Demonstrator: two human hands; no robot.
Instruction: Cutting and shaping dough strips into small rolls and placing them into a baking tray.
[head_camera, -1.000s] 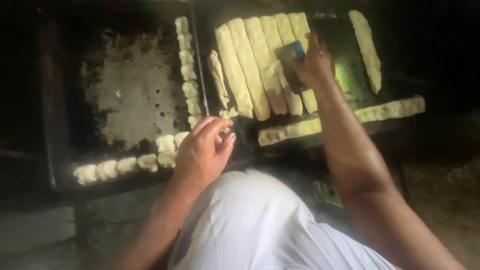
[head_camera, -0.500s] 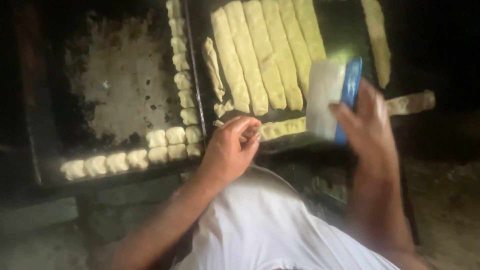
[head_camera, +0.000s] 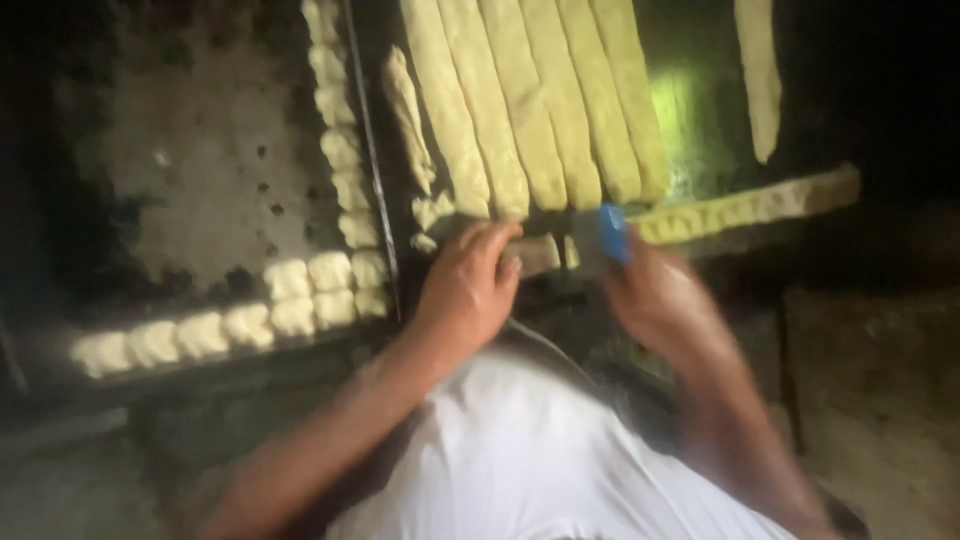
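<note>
Dough ropes (head_camera: 520, 110) lay side by side on the dark right tray (head_camera: 700, 120), far of both hands. Cut dough pieces (head_camera: 300, 300) lined the left tray (head_camera: 180, 170). Left hand (head_camera: 470, 285) curled, pressing a dough strip (head_camera: 535, 253) at the near edge; blurred right hand (head_camera: 660, 300) gripped a blue-handled scraper (head_camera: 605, 235).

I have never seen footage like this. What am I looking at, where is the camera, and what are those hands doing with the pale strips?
There is no machine here, only a person's two bare hands. The camera sits on that person's head and looks down, so the arms and white shirt show at the bottom. Two dark trays lie ahead. The left tray holds small dough pieces lined along its right and near edges. The right tray holds long dough ropes side by side. The left hand rests on dough at the near edge of the right tray. The right hand, blurred, grips a scraper with a blue handle beside it.
</note>
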